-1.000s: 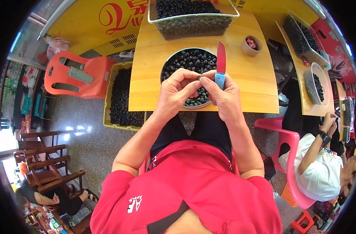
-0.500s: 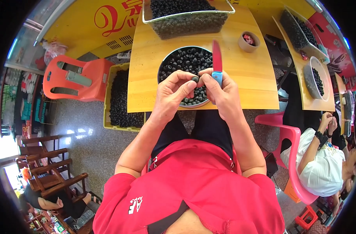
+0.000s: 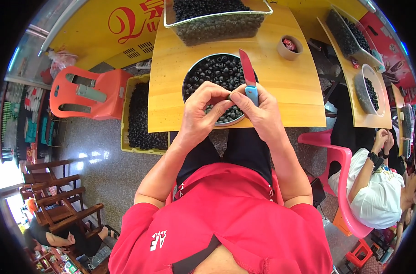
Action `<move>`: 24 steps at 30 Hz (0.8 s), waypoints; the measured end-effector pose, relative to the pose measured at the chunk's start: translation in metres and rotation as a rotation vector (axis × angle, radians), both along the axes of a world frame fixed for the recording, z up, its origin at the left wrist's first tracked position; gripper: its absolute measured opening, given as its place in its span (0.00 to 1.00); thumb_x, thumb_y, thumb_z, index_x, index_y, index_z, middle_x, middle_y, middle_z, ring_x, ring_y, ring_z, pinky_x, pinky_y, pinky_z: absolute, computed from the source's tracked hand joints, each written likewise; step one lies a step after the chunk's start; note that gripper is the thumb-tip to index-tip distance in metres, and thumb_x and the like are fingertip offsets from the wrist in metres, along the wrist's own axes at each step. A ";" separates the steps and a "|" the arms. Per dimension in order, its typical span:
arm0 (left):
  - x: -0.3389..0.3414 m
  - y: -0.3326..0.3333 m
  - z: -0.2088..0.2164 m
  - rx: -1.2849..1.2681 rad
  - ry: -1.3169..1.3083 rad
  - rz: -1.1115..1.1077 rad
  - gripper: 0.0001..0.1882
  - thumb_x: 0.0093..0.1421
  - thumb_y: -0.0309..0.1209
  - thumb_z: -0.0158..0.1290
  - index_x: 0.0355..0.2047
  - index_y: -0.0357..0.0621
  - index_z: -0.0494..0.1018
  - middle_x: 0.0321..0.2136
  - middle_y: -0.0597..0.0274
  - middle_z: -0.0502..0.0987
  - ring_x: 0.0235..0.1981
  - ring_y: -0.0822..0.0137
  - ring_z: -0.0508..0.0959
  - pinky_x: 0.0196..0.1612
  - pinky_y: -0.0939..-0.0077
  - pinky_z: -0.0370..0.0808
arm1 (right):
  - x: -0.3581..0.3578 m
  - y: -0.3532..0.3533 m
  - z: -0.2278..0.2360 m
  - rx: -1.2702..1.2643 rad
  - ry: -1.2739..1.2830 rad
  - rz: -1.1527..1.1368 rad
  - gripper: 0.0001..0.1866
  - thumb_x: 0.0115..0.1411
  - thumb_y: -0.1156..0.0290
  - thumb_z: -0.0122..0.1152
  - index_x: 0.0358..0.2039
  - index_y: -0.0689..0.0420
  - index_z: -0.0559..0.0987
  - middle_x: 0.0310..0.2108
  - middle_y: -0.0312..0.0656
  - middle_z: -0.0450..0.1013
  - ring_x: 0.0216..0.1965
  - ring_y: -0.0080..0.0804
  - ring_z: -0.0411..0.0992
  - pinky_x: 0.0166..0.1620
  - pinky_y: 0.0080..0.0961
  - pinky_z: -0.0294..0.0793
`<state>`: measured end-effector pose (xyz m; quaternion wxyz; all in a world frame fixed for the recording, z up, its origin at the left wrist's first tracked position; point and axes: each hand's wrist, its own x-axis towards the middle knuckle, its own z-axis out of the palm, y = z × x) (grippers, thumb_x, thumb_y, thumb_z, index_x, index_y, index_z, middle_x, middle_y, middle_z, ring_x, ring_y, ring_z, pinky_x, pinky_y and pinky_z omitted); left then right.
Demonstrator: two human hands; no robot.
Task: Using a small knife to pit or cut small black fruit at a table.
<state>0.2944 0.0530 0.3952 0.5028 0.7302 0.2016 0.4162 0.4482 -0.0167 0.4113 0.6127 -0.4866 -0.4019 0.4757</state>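
Over the near part of a round bowl [image 3: 184,82] full of small black ring-like pieces, my two hands meet at the fingertips. My left hand [image 3: 200,110] pinches a small dark round piece [image 3: 229,97], which is mostly hidden by the fingers. A knife with a red blade and blue handle [image 3: 247,69] lies in my right hand [image 3: 264,111], held between thumb and fingers. The blade points up and away, tilted slightly left. My right thumb presses against the small piece beside the left fingertips. Whether the knife edge touches the piece cannot be made out.
A clear bin [image 3: 217,31] of black pieces stands on the table [image 3: 167,102] beyond the bowl. Near it is a small cup [image 3: 285,52] with red wrappers. A yellow crate [image 3: 124,121] and orange chair [image 3: 113,93] stand left. At right, another person [image 3: 374,196] sits on a pink chair.
The knife has swung left and down a little with my right hand. My fingertips have drawn closer together, so the dark piece shows less than before.
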 end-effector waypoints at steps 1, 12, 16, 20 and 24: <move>0.000 -0.002 0.001 -0.149 -0.069 -0.045 0.07 0.60 0.20 0.54 0.39 0.36 0.72 0.35 0.64 0.71 0.36 0.76 0.74 0.36 0.83 0.72 | 0.000 0.000 0.001 0.000 0.001 0.001 0.09 0.62 0.65 0.61 0.34 0.58 0.77 0.24 0.27 0.69 0.24 0.12 0.64 0.25 0.12 0.61; 0.000 -0.001 -0.002 -0.358 -0.179 -0.140 0.07 0.62 0.22 0.53 0.40 0.36 0.71 0.36 0.65 0.70 0.35 0.78 0.73 0.36 0.85 0.71 | 0.000 0.001 -0.012 0.134 -0.234 -0.121 0.10 0.62 0.66 0.59 0.34 0.61 0.76 0.24 0.33 0.70 0.23 0.20 0.68 0.23 0.19 0.66; -0.004 0.001 0.000 -0.406 -0.174 -0.137 0.08 0.63 0.23 0.52 0.42 0.36 0.69 0.35 0.64 0.71 0.32 0.78 0.73 0.35 0.84 0.72 | 0.005 -0.003 -0.002 0.328 -0.740 -0.194 0.07 0.61 0.71 0.59 0.34 0.63 0.76 0.26 0.40 0.72 0.28 0.30 0.73 0.28 0.25 0.71; -0.002 -0.001 0.004 -0.424 -0.168 -0.132 0.08 0.64 0.24 0.51 0.43 0.37 0.68 0.32 0.63 0.74 0.28 0.76 0.75 0.33 0.83 0.74 | 0.007 -0.005 0.001 0.353 -0.974 -0.182 0.06 0.56 0.75 0.61 0.34 0.60 0.76 0.29 0.44 0.73 0.29 0.38 0.74 0.29 0.27 0.72; -0.001 0.000 0.000 -0.418 -0.192 -0.142 0.08 0.64 0.24 0.51 0.43 0.37 0.68 0.31 0.63 0.75 0.28 0.75 0.76 0.33 0.82 0.74 | 0.010 -0.005 0.002 0.387 -1.052 -0.185 0.08 0.53 0.76 0.63 0.34 0.59 0.77 0.30 0.43 0.73 0.29 0.40 0.74 0.29 0.30 0.73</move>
